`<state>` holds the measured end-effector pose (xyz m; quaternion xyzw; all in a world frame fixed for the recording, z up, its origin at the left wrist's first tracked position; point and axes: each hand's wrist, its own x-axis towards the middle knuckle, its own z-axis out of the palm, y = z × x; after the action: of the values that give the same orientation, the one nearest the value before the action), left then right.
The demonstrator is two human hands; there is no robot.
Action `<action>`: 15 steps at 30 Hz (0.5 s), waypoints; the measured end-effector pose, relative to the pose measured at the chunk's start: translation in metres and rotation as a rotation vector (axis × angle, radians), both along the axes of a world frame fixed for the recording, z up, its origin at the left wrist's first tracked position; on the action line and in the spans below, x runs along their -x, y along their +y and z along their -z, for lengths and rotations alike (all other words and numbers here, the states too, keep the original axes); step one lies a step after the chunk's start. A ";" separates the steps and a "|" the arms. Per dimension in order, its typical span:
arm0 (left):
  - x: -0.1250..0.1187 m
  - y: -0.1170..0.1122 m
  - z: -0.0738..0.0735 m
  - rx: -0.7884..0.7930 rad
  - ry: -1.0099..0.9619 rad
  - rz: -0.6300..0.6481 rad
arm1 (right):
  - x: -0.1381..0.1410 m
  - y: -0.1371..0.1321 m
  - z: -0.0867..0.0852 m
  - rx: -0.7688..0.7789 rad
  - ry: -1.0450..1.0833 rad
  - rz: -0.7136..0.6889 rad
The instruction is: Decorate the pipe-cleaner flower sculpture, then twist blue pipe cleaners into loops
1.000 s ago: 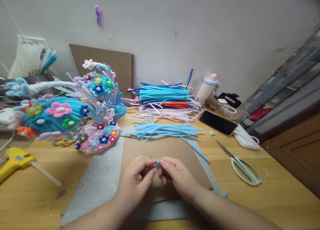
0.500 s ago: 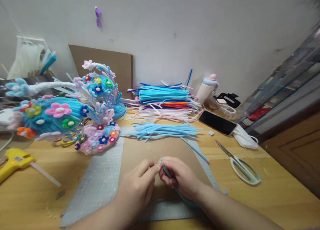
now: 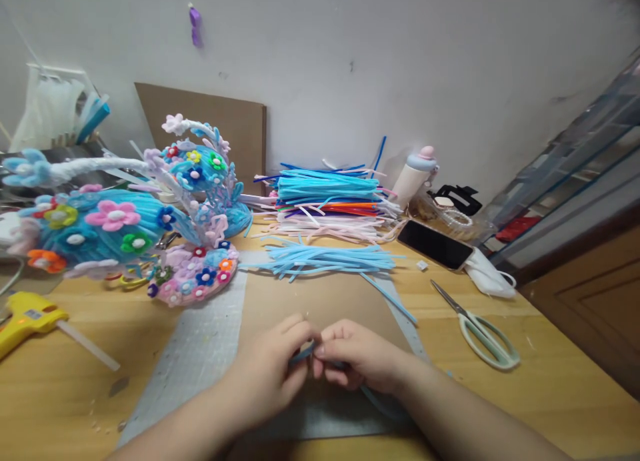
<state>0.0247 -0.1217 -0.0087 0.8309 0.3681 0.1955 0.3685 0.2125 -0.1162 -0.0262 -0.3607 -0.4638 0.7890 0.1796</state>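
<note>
Over the brown board (image 3: 325, 301), a light blue pipe cleaner (image 3: 303, 352) runs between my two hands. My left hand (image 3: 280, 354) is closed, its curled fingers around one end of it. Against those fingertips, my right hand (image 3: 350, 354) pinches the same pipe cleaner between thumb and fingers. Its free tail passes under the right palm and hangs toward the front of the mat. A bundle of light blue pipe cleaners (image 3: 330, 259) lies just beyond my hands, with one loose strand (image 3: 390, 299) at its right.
Scissors (image 3: 475, 327), a phone (image 3: 435, 243) and a bottle (image 3: 414, 177) are on the right. Flower-covered pipe-cleaner ornaments (image 3: 113, 227) and a yellow glue gun (image 3: 30, 321) stand left. A coloured pipe-cleaner stack (image 3: 327, 201) sits at the back. A cutting mat (image 3: 200, 354) lies under the board.
My left hand has shifted slightly and now has the pipe cleaner's end passing into its fingers. Earlier the tip stood up between both hands' fingertips. My right hand has turned flatter.
</note>
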 end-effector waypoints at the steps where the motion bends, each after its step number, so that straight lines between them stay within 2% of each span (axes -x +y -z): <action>1: 0.000 -0.001 -0.001 0.005 -0.007 0.024 | -0.001 0.000 0.000 0.028 0.019 -0.009; 8: 0.002 -0.002 -0.003 -0.013 0.060 0.080 | -0.002 -0.002 0.004 0.121 0.064 -0.084; 11: 0.002 0.000 -0.002 -0.014 0.069 0.048 | -0.001 -0.001 0.002 0.125 0.055 -0.056; 15: 0.003 0.003 0.000 -0.007 -0.013 0.002 | -0.001 0.001 -0.002 0.121 0.036 0.000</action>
<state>0.0221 -0.1184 -0.0087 0.8314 0.3640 0.2018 0.3682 0.2134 -0.1154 -0.0246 -0.3566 -0.4117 0.8220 0.1660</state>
